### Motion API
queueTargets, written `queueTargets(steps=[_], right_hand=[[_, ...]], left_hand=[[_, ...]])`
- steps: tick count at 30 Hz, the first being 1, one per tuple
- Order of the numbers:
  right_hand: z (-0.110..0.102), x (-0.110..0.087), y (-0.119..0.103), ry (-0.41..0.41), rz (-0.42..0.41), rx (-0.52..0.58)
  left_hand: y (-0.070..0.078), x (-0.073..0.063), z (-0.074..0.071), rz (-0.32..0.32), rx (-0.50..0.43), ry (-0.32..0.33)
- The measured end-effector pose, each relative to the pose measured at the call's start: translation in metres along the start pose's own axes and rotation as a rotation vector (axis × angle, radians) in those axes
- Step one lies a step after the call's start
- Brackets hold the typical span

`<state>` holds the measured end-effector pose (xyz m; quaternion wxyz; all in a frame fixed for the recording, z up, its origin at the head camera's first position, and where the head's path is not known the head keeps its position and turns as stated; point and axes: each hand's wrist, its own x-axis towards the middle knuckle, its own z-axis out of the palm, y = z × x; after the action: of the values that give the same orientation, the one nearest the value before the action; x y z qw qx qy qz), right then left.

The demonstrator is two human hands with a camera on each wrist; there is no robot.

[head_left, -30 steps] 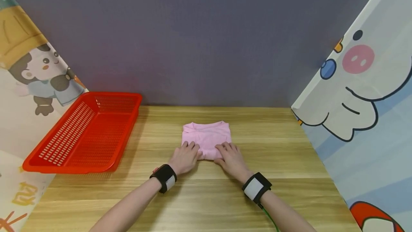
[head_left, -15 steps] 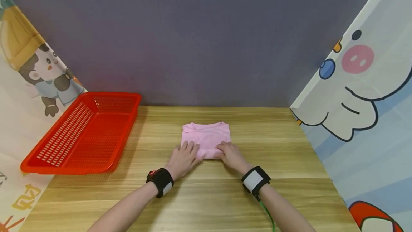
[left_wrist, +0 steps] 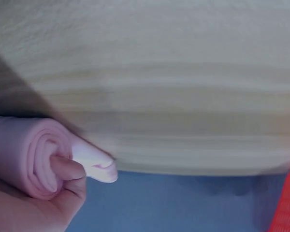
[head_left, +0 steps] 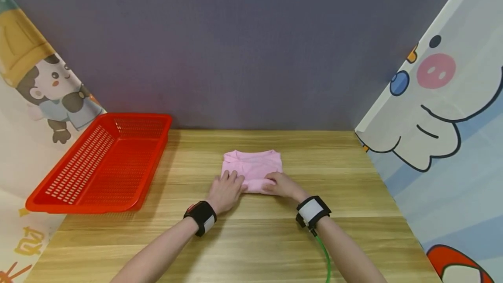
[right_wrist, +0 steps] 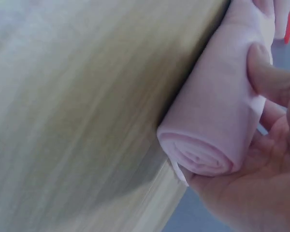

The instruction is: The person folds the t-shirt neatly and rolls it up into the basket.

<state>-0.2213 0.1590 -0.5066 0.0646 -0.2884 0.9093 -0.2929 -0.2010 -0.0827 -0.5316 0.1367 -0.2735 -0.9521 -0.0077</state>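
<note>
A pink folded shirt (head_left: pixel 253 164) lies on the wooden table, its collar edge pointing away from me. Its near edge is rolled into a thick cylinder. My left hand (head_left: pixel 225 193) grips the left end of this roll; in the left wrist view a curled finger (left_wrist: pixel 70 169) sits at the spiral of cloth layers. At the right end, my right hand (head_left: pixel 286 186) holds the roll (right_wrist: pixel 217 106) with the thumb (right_wrist: pixel 268 72) pressed on the cloth and the other fingers round the far side. Part of the shirt's near half is hidden under the hands.
A red plastic basket (head_left: pixel 147 187) with slotted walls stands at the left of the table (head_left: pixel 251 248). Behind rises a grey panel (head_left: pixel 251 47), with cartoon-printed sheets on both sides. A green cable (head_left: pixel 325 252) hangs from the right wristband.
The right hand has turned and its fingers have closed further round the right end of the roll. The left hand has shifted only slightly. The shirt stays in about the same place.
</note>
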Motion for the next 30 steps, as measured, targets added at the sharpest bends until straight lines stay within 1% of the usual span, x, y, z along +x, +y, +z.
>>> queueTargets(steps=[4, 6, 9, 12, 15, 19, 22, 25, 27, 30], right_hand=[[0.006, -0.011, -0.012, 0.070, 0.087, -0.134], [0.011, -0.015, -0.017, 0.114, 0.100, -0.207], [0.017, -0.018, -0.022, 0.169, 0.103, -0.278], [0.023, -0.019, -0.020, 0.224, 0.078, -0.320], [0.028, -0.018, -0.015, 0.273, 0.044, -0.360], [0.029, -0.015, -0.011, 0.277, 0.047, -0.361], [0.027, -0.011, -0.010, 0.255, 0.063, -0.334], [0.024, -0.006, -0.008, 0.236, 0.059, -0.290], [0.022, -0.004, -0.006, 0.216, 0.059, -0.240], [0.020, -0.001, -0.003, 0.174, 0.082, -0.163]], left_hand=[[-0.002, 0.007, 0.000, -0.026, -0.060, -0.081], [-0.003, 0.010, 0.000, -0.036, -0.075, -0.105], [-0.005, 0.013, 0.002, -0.041, -0.077, -0.098], [-0.006, 0.015, 0.005, -0.040, -0.066, -0.080], [-0.006, 0.016, 0.007, -0.047, -0.058, -0.080], [-0.005, 0.015, 0.009, -0.062, -0.068, -0.063], [-0.005, 0.011, 0.010, -0.058, -0.062, -0.023], [-0.006, 0.005, 0.012, -0.035, -0.009, 0.022], [-0.007, 0.001, 0.013, -0.009, 0.048, 0.056], [-0.008, -0.005, 0.014, 0.032, 0.120, 0.084]])
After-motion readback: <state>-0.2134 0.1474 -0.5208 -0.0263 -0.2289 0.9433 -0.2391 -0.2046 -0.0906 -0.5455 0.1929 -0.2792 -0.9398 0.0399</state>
